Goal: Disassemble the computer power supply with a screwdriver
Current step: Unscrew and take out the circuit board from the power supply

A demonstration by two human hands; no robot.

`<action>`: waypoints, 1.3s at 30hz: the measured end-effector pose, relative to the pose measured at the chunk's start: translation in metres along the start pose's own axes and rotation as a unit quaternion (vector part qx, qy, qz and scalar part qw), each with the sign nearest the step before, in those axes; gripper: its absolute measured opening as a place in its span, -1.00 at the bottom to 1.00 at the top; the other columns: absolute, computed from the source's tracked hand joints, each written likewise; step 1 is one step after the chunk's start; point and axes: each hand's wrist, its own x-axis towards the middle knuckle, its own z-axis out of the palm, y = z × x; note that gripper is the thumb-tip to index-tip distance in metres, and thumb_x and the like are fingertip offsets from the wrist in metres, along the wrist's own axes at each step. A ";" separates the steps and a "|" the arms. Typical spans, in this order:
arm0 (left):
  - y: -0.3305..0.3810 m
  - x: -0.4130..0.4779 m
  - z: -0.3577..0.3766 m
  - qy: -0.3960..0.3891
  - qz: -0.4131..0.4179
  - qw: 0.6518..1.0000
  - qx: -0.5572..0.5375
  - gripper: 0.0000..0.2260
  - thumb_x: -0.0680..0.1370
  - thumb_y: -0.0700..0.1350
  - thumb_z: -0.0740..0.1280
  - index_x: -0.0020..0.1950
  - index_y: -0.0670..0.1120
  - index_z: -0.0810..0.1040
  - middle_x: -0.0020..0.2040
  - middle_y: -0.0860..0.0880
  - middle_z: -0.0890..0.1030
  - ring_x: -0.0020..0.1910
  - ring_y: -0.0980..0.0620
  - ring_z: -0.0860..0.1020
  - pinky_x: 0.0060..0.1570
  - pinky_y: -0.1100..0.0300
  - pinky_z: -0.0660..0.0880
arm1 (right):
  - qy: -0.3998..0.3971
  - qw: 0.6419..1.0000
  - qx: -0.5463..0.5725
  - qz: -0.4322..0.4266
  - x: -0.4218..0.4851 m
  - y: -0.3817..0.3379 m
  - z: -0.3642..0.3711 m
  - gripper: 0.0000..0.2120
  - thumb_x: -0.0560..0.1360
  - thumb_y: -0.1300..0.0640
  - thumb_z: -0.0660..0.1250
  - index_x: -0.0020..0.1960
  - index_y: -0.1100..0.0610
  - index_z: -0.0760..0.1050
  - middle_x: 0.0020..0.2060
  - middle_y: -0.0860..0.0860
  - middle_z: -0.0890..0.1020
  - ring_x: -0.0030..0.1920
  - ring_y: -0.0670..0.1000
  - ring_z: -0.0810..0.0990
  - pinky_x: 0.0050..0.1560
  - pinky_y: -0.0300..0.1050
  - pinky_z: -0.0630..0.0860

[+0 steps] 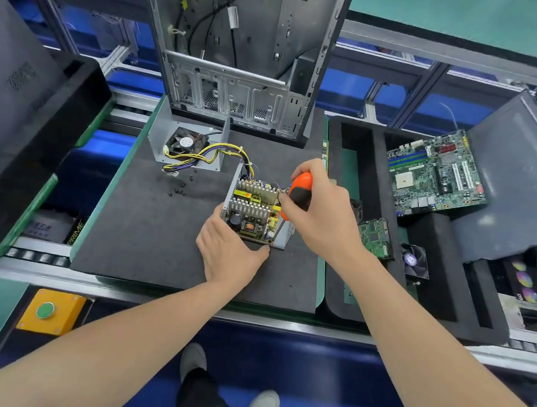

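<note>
We see the power supply [255, 213] lying open in the middle of the desk [147, 231], on its dark mat, with the circuit board, heat sinks and coils bare in the metal base. The left hand [229, 248] holds the near left corner of the base: the thumb lies along the near edge and the fingers wrap the left side. The right hand [321, 214] grips the orange and black handle of the screwdriver [300, 193], fingers curled round it, above the right side of the board. The shaft slants down toward the near right part of the board; its tip is hidden from us, so we cannot tell what it touches.

Behind and to the left, the grey cover [159, 135] lies with its black fan [186, 142] facing up. A bundle of yellow and dark wires [206, 155] runs from it to the far edge of the board. Small black screws [180, 190] lie scattered on the mat between the cover and the base. A bare computer case [241, 55] stands upright at the far edge of the mat.

To the right sits a black foam tray [376, 180] that carries a green motherboard [435, 172], a smaller board [374, 237] and a second fan [413, 259].
</note>
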 end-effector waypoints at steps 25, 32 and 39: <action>-0.001 -0.002 -0.005 -0.012 0.016 1.000 -0.009 -0.07 0.34 0.08 0.60 0.52 -0.08 0.12 0.41 -0.13 0.41 0.42 -0.14 0.36 0.46 -0.09 0.27 | 0.001 1.000 0.004 0.029 -0.005 -0.002 0.000 -0.65 0.56 -0.01 0.47 0.20 -0.09 0.33 -0.14 -0.26 0.51 -0.18 -0.19 0.56 -0.25 -0.56 0.41; 0.000 -0.001 -0.006 -0.013 0.019 1.000 -0.003 -0.07 0.34 0.11 0.60 0.52 -0.07 0.12 0.39 -0.12 0.42 0.40 -0.14 0.38 0.44 -0.11 0.29 | 0.001 1.000 0.007 0.019 -0.004 -0.001 -0.001 -0.66 0.56 0.00 0.47 0.18 -0.06 0.34 -0.15 -0.24 0.53 -0.02 -0.27 0.54 -0.26 -0.50 0.43; 0.001 -0.002 -0.004 -0.013 0.013 1.000 0.000 -0.04 0.33 0.19 0.58 0.53 -0.08 0.12 0.40 -0.11 0.41 0.41 -0.12 0.36 0.45 -0.10 0.29 | -0.001 1.000 0.008 0.019 -0.004 0.001 0.001 -0.65 0.57 0.00 0.47 0.20 -0.06 0.34 -0.15 -0.27 0.51 0.03 -0.39 0.48 -0.22 -0.56 0.40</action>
